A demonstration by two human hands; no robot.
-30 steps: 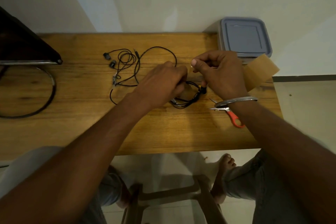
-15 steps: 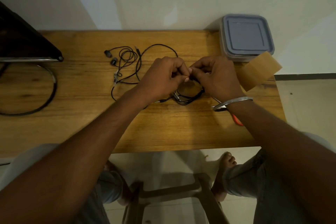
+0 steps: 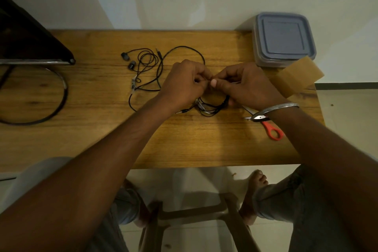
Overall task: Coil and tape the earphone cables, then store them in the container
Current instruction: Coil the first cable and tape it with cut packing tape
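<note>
A coiled black earphone cable (image 3: 212,107) lies on the wooden table (image 3: 184,139) under both hands. My left hand (image 3: 184,82) and my right hand (image 3: 247,86) meet fingertip to fingertip above the coil's far side, fingers curled and pinching at it; what sits between the fingertips is hidden. A second black earphone (image 3: 147,67) lies loose and uncoiled to the left, its two buds at the far left. A grey lidded container (image 3: 284,39) stands shut at the table's back right corner.
Brown tape (image 3: 298,75) lies in front of the container, by my right wrist. Red-handled scissors (image 3: 270,127) lie under my right forearm. A dark monitor with a ring stand (image 3: 30,96) fills the left. A stool and my feet are below the table's front edge.
My hands have come together over the coil: the left rose from lying on the cable, the right shifted left, and both now pinch at one spot. The view has drifted slightly.
</note>
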